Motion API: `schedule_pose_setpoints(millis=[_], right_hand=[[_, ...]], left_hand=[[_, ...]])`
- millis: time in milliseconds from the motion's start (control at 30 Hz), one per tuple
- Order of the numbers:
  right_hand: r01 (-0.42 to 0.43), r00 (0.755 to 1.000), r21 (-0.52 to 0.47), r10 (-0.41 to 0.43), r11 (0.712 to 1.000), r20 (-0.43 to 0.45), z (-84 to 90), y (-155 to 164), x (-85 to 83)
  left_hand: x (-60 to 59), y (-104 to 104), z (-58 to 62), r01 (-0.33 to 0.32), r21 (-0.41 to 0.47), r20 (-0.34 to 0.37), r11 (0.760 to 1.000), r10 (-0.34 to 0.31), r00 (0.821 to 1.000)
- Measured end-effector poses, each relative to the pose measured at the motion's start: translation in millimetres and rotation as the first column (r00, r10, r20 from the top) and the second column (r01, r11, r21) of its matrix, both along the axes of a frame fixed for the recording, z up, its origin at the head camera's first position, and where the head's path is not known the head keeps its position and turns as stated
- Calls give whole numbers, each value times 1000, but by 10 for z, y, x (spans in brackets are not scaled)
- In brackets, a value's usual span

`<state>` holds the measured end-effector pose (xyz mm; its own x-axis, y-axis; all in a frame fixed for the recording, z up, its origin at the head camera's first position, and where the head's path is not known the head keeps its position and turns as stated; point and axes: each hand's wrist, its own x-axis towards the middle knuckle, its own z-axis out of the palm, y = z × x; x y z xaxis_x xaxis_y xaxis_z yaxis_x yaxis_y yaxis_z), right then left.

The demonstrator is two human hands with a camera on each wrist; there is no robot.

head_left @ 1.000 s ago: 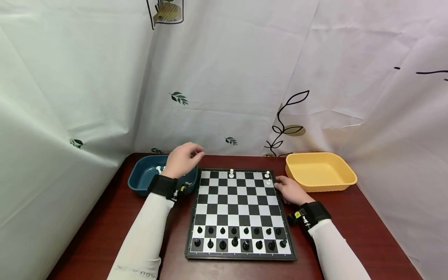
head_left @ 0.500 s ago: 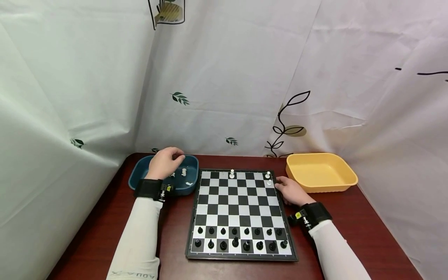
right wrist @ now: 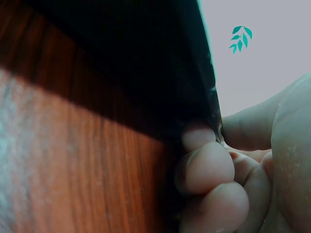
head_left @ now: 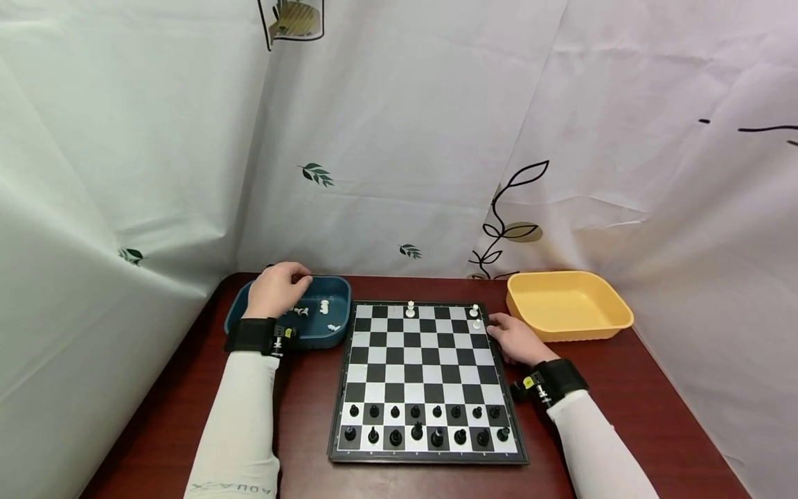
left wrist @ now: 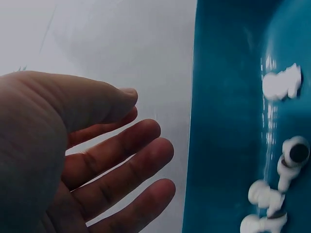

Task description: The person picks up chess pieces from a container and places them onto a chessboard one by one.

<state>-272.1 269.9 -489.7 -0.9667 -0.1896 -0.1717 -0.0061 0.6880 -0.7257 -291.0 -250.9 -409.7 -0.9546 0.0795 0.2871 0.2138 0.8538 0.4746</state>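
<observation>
Over the blue bin (head_left: 321, 339) at the back left hovers my left hand (head_left: 274, 291), its fingers loosely bent. The left wrist view shows nothing between thumb and fingers, with white chess pieces (left wrist: 282, 83) lying in the bin beside them. My right hand (head_left: 519, 339) grips the right edge of the chessboard (head_left: 424, 355) near its far corner, fingertips (right wrist: 209, 167) curled under the edge. Black chess pieces (head_left: 417, 432) fill the two near rows. At the far side stand a white piece (head_left: 410, 310) and, close to my right hand, a white piece (head_left: 474, 311) and a small white pawn (head_left: 476, 324).
A yellow bin (head_left: 567, 333) stands at the back right, just beyond my right hand. The dark red table (head_left: 642, 416) carries everything, and a white patterned curtain (head_left: 386, 138) closes off its back and sides.
My left hand has moved left from the bin's right side to over its left part, exposing white pieces on the right. My right hand stays at the chessboard edge.
</observation>
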Motion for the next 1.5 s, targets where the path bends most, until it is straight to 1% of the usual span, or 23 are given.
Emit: schedule_pose_setpoints(millis=[133,233,400,467,667,800,867,1000,1100,1233,1333,1500], right_hand=[[0,1000,6,0,1000,1,12,-1,-7],[3,1000,8,-3,1000,-3,20,-4,-9],[2,1000,0,-2,1000,2,15,3,-8],[3,1000,-2,-3,1000,6,10,8,-8],[12,1000,-11,-12,1000,2,-2,10,-8],[9,1000,-9,-9,1000,1,-9,0,-6],[8,1000,-10,-8,1000,2,-8,-3,-7],[9,1000,-11,-9,1000,-1,-6,8,-12],[8,1000,-14,-8,1000,-10,-12,5,-14],[-1,1000,-16,0,1000,-9,-26,0,-14],[-5,1000,-12,5,1000,-10,-29,0,-14],[-9,1000,-12,9,1000,-13,-18,7,-22]], left_hand=[[-1,-99,-17,-43,-4,-33,999,43,999],[-10,-141,-26,-66,2,-76,998,66,995],[-52,-174,-29,-106,12,-164,994,107,981],[-76,-178,-22,-118,12,-185,993,118,976],[-176,-180,-2,-109,-8,-199,994,105,974],[-233,-211,-29,-106,-31,-207,994,97,974],[-250,-228,-64,-104,-45,-196,994,93,976],[-262,-228,-154,-96,-86,-147,992,82,986],[-219,-218,-190,-84,-117,-106,990,71,992],[-131,-203,-216,-68,-147,-80,987,57,995],[-66,-209,-227,-69,-171,-57,983,60,997],[23,-249,-246,-50,-210,55,977,63,996]])
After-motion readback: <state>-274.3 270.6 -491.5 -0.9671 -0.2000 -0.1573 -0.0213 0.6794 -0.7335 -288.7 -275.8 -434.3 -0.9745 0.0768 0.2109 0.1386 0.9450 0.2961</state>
